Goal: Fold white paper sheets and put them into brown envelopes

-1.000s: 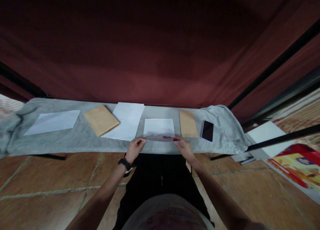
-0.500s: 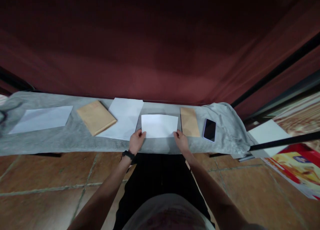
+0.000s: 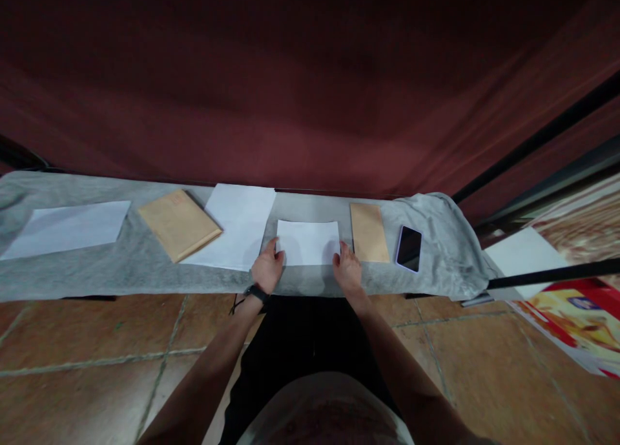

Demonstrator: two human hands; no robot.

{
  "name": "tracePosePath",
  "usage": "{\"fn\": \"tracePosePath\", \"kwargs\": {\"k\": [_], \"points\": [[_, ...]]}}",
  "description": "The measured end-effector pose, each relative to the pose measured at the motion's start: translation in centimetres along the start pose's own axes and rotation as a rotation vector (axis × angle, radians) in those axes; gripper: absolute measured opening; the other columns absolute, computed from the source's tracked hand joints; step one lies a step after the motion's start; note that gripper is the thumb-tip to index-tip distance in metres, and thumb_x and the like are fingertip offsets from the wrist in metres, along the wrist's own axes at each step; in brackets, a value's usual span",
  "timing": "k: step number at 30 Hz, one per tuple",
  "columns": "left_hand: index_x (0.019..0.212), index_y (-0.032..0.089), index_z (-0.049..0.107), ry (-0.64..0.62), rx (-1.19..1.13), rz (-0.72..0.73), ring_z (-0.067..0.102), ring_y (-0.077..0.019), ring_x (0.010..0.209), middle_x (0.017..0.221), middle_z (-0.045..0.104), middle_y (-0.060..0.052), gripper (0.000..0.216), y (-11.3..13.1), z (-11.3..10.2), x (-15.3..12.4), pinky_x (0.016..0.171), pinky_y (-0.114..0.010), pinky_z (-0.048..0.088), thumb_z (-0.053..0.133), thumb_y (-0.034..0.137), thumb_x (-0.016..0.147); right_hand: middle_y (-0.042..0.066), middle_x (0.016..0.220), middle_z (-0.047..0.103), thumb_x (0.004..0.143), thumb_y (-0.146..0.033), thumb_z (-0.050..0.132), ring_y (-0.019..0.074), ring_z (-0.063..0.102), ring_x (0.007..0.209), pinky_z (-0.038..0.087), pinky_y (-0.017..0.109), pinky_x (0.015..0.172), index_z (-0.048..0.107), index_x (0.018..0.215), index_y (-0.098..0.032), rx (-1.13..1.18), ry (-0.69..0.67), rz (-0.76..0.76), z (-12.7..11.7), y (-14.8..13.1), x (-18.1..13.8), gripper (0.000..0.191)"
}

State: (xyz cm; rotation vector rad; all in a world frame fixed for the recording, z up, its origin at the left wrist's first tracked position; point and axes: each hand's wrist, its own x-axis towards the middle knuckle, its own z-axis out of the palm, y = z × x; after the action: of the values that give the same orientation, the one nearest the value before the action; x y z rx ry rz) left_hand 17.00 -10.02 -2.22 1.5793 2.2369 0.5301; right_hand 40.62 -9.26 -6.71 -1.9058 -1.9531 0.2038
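Note:
A white sheet of paper [image 3: 309, 243] lies on the grey cloth in front of me, or perhaps a thin stack of sheets. At its left edge is my left hand [image 3: 267, 269], thumb and index finger apart, with a dark band on the wrist. Beside the right edge rests my right hand [image 3: 347, 269], its thumb spread from the fingers. Both hands touch or nearly touch the paper's sides without pinching it. Just right of my right hand lies a small brown envelope [image 3: 369, 233]. Larger white paper [image 3: 241, 222] lies behind my left hand.
A thicker brown envelope [image 3: 178, 225] overlaps the larger white paper. More white paper [image 3: 68, 227] lies far left. A phone [image 3: 409, 248] sits at right on the grey cloth [image 3: 145, 278]. A dark red curtain [image 3: 310, 128] hangs behind; black bars [image 3: 552, 274] cross the right side.
The white sheet, held by its near corners before, has come down flat on the cloth. My hands have let go of the corners and moved up along its sides.

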Motion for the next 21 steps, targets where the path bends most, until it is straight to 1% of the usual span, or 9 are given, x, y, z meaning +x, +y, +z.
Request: {"fn": "tracePosePath", "kwargs": {"k": [4, 8, 10, 12, 15, 17, 19, 21], "points": [[0.132, 0.024, 0.062, -0.001, 0.072, 0.044, 0.071, -0.0262, 0.096, 0.113, 0.074, -0.01, 0.041, 0.3, 0.2, 0.1, 0.076, -0.034, 0.053, 0.05, 0.029, 0.093, 0.018, 0.121, 0.068, 0.099, -0.022, 0.035, 0.0296, 0.065, 0.106, 0.048, 0.041, 0.093, 0.047, 0.139, -0.014, -0.033, -0.01, 0.001, -0.1, -0.1, 0.0, 0.042], [0.128, 0.025, 0.065, -0.007, 0.083, 0.079, 0.07, -0.0249, 0.1, 0.121, 0.072, -0.008, 0.038, 0.3, 0.2, 0.1, 0.081, -0.033, 0.055, 0.05, 0.026, 0.092, 0.022, 0.119, 0.064, 0.097, -0.021, 0.037, 0.0351, 0.058, 0.113, 0.044, 0.05, 0.098, 0.053, 0.135, -0.011, -0.061, -0.008, -0.005, -0.6, -0.5, 0.1, 0.042], [0.128, 0.025, 0.064, -0.017, 0.089, 0.086, 0.07, -0.0244, 0.1, 0.123, 0.072, -0.008, 0.039, 0.2, 0.2, 0.1, 0.082, -0.033, 0.055, 0.049, 0.025, 0.093, 0.023, 0.126, 0.06, 0.096, -0.019, 0.04, 0.0367, 0.054, 0.117, 0.043, 0.053, 0.1, 0.054, 0.136, -0.011, -0.061, 0.006, -0.02, -0.8, -1.1, 0.2, 0.043], [0.129, 0.024, 0.064, -0.023, 0.096, 0.093, 0.07, -0.0244, 0.101, 0.123, 0.071, -0.008, 0.039, 0.2, 0.2, 0.0, 0.082, -0.033, 0.055, 0.048, 0.025, 0.093, 0.021, 0.137, 0.055, 0.097, -0.021, 0.042, 0.0354, 0.051, 0.124, 0.041, 0.053, 0.104, 0.052, 0.139, -0.012, -0.039, 0.012, -0.079, -0.8, -2.1, 0.5, 0.044], [0.13, 0.025, 0.063, -0.022, 0.113, 0.103, 0.07, -0.0244, 0.1, 0.123, 0.071, -0.009, 0.039, 0.3, 0.2, 0.0, 0.081, -0.032, 0.054, 0.047, 0.026, 0.094, 0.015, 0.154, 0.044, 0.102, -0.028, 0.038, 0.0298, 0.041, 0.139, 0.035, 0.046, 0.114, 0.049, 0.144, -0.014, 0.009, -0.049, -0.24, 0.0, -4.3, 1.3, 0.045], [0.13, 0.025, 0.062, -0.022, 0.127, 0.106, 0.07, -0.0243, 0.099, 0.122, 0.071, -0.009, 0.039, 0.4, 0.2, 0.0, 0.079, -0.032, 0.054, 0.046, 0.025, 0.095, 0.012, 0.16, 0.038, 0.105, -0.032, 0.036, 0.0271, 0.035, 0.146, 0.031, 0.044, 0.119, 0.047, 0.147, -0.014, 0.026, -0.1, -0.32, 1.0, -5.7, 1.9, 0.047], [0.131, 0.025, 0.062, -0.027, 0.132, 0.11, 0.07, -0.0245, 0.1, 0.123, 0.07, -0.009, 0.039, 0.5, 0.1, -0.1, 0.079, -0.032, 0.053, 0.045, 0.025, 0.095, 0.011, 0.161, 0.037, 0.106, -0.036, 0.035, 0.0267, 0.034, 0.147, 0.028, 0.045, 0.121, 0.045, 0.149, -0.015, 0.025, -0.125, -0.337, 2.1, -6.6, 2.6, 0.049], [0.132, 0.025, 0.061, -0.043, 0.128, 0.108, 0.069, -0.0252, 0.1, 0.122, 0.07, -0.009, 0.04, 0.6, -0.1, -0.1, 0.079, -0.033, 0.053, 0.044, 0.025, 0.096, 0.011, 0.16, 0.038, 0.106, -0.038, 0.034, 0.0272, 0.034, 0.147, 0.025, 0.049, 0.122, 0.042, 0.151, -0.017, 0.01, -0.127, -0.328, 2.9, -6.8, 3.1, 0.05]]}}
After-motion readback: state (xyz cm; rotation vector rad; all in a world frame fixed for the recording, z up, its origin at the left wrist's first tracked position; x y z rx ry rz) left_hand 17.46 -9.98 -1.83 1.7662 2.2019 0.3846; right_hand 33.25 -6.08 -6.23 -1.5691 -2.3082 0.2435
